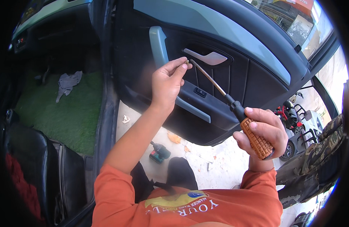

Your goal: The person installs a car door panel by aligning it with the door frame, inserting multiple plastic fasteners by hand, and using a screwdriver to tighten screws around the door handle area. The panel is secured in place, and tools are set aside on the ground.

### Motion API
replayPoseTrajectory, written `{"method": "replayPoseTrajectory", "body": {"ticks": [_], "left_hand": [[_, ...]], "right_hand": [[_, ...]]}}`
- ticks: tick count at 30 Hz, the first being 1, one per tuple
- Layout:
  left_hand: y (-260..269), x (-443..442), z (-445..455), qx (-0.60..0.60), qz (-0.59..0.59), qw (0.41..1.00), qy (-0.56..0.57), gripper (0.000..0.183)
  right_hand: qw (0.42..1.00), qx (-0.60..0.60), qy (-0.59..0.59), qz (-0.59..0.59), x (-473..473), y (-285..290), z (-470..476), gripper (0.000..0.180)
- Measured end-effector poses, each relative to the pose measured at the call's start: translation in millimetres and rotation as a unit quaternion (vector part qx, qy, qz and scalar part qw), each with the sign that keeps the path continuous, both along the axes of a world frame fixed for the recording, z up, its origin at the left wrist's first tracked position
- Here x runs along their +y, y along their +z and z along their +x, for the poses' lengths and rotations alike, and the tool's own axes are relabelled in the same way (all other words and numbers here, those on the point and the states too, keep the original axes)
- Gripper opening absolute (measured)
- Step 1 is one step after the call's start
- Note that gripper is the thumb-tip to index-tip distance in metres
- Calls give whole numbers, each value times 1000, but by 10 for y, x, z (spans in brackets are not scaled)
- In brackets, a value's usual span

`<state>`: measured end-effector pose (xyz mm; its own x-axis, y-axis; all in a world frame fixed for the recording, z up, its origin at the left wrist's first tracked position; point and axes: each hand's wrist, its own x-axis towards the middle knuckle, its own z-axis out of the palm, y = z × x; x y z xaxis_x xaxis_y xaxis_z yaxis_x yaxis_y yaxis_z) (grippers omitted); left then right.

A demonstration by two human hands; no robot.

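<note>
Between the thumb and forefinger of my left hand (169, 82) is a small metal piece (187, 62), perhaps a screw; it is too small to tell. My right hand (265, 132) grips the orange, cross-ridged handle of a screwdriver (255, 136). Its long shaft points up and left, and the tip lies close to my left fingertips. Both hands are in front of the inner panel of an open car door (174, 42). The silver inside door handle (207, 56) appears just beyond the screwdriver tip. Lower on the panel is a window switch (200, 92), above a light blue trim strip (194, 110).
A cordless drill (160, 153) lies on the pale ground by my knees. A dry leaf (173, 138) and scraps are scattered nearby. To the left, a grey cloth (68, 83) rests on the green car floor mat (78, 113), ahead of a black seat (27, 159). Another person's camouflage-clothed legs (310, 164) are at right.
</note>
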<state>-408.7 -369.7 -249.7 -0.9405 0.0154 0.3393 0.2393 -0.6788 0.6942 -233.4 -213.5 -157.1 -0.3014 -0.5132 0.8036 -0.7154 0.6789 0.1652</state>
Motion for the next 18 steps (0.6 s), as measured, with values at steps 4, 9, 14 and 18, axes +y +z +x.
{"method": "replayPoseTrajectory", "body": {"ticks": [4,9,14,18], "left_hand": [[-13,29,9,17,-12,1000,9,25],[-32,45,-31,24,-39,998,32,24],[-11,106,-5,29,-51,997,46,24],[45,131,-34,43,-63,995,57,23]], "right_hand": [[1000,-5,2,11,-17,-3,-17,42],[999,-10,-28,20,-63,-25,53,41],[999,-9,-42,30,-35,-16,60,41],[999,-12,-44,22,-28,25,88,42]]}}
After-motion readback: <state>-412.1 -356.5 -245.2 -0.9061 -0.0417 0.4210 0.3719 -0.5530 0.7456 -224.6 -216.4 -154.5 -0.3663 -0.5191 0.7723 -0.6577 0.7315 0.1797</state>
